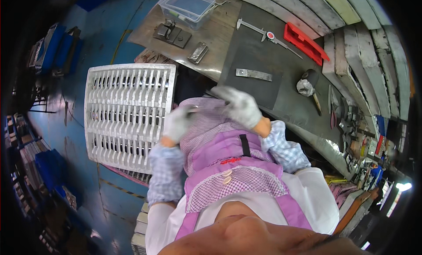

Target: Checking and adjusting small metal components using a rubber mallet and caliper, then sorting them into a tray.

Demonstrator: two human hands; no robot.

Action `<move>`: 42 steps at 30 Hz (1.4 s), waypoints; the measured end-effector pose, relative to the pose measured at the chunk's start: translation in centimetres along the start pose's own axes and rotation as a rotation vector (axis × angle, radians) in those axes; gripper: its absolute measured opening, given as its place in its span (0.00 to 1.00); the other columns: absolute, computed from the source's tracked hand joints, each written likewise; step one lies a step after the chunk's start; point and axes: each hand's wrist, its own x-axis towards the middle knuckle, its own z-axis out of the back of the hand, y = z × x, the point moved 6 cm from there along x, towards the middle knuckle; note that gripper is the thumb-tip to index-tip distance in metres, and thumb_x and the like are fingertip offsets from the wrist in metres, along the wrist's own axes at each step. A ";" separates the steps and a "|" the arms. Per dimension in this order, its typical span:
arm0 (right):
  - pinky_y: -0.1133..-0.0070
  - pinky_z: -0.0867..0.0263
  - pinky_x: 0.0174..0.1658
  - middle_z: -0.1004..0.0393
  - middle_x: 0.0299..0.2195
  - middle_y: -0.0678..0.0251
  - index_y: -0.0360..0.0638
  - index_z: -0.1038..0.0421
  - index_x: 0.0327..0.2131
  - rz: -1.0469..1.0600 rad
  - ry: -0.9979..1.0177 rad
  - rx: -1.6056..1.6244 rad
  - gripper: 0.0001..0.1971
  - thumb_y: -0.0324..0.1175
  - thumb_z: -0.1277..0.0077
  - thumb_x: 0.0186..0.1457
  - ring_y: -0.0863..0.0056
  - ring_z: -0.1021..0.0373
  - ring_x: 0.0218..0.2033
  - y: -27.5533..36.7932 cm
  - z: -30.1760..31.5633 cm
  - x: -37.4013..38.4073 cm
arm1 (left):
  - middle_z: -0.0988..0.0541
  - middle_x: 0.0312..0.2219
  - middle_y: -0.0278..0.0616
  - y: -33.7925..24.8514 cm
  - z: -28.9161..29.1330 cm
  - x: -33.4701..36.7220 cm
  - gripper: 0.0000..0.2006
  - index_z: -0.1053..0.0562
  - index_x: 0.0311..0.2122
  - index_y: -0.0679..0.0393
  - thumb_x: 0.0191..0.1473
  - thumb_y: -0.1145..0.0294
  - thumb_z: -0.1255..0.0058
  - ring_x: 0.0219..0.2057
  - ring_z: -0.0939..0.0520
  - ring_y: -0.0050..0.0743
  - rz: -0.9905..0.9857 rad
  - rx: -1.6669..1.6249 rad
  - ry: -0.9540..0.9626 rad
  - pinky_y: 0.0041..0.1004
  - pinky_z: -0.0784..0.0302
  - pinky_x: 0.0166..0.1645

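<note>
Both of my hands wear pale work gloves and hover over my lap, above a pink checked apron (204, 123). My left hand (176, 123) is beside the right edge of a white slotted tray (129, 67), whose slots show rows of dark openings. A small shiny spot shows by its fingertips, too blurred to name. My right hand (241, 108) is near the front edge of the bench (299, 119), its fingers pointing toward a dark gap between tray and bench. Motion smears the fingers of both hands. A curved metal strip (254, 75) lies on the dark mat beyond.
On the bench are a dial caliper (269, 36), a red plastic holder (305, 43), a dark-headed mallet (309, 81), a metal block (198, 53), a small metal fixture (172, 35) and a clear plastic box (187, 9). Stacked pale bars (356, 66) line the bench's far right side.
</note>
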 end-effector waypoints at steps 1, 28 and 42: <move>0.71 0.26 0.51 0.21 0.50 0.58 0.48 0.22 0.52 0.041 0.137 -0.018 0.20 0.44 0.42 0.58 0.59 0.22 0.47 -0.3 -1.4 -0.4 | 0.15 0.37 0.46 -3.4 -3.2 1.3 0.12 0.21 0.46 0.56 0.55 0.72 0.41 0.38 0.14 0.49 -0.048 -0.064 0.038 0.38 0.19 0.43; 0.70 0.29 0.50 0.20 0.40 0.70 0.52 0.16 0.40 -0.450 -0.503 0.323 0.09 0.30 0.40 0.55 0.64 0.24 0.42 -20.4 7.5 -6.8 | 0.40 0.67 0.58 -10.7 -16.9 11.7 0.33 0.44 0.67 0.65 0.59 0.65 0.49 0.65 0.37 0.61 -0.114 0.437 -0.149 0.54 0.43 0.69; 0.71 0.29 0.48 0.18 0.41 0.68 0.48 0.17 0.40 -0.382 -0.627 0.208 0.11 0.26 0.38 0.52 0.67 0.23 0.41 -19.5 8.1 -7.5 | 0.40 0.66 0.60 -10.9 -17.1 11.4 0.36 0.46 0.68 0.66 0.59 0.65 0.48 0.64 0.35 0.63 -0.146 0.488 -0.157 0.51 0.40 0.68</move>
